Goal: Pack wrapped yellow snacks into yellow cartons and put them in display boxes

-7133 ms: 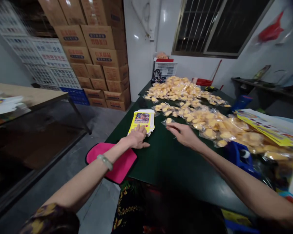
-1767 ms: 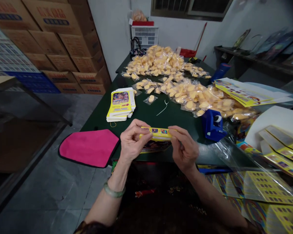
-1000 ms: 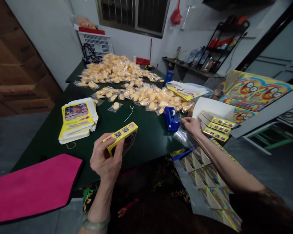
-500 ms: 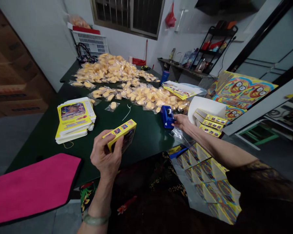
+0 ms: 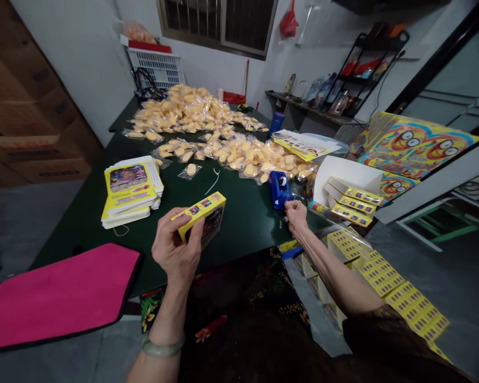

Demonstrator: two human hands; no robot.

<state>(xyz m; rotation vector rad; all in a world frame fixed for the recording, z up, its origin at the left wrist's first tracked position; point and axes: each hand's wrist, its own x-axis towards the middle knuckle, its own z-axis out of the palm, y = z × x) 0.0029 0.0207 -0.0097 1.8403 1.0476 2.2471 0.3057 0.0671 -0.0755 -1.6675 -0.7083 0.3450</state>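
Note:
A small yellow box is tilted in my left hand, its fingers and thumb wrapped round the near end above the dark green table. My right hand is closed in a pinch at the near end of a blue tape dispenser; what lies between its fingertips is too small to make out. On the left stands a stack of yellow printed cards. One wrapped yellow piece lies apart from a large heap of wrapped pieces at the back.
Yellow boxes lie in an open carton at the right. More yellow packs stand below the table's right side. A pink chair back is at the lower left. A blue bottle stands near flat yellow sheets.
My right hand has shifted down slightly at the tape dispenser, its fingers more closed. The whole view has moved, showing more packs at the lower right. My left hand keeps hold of the box.

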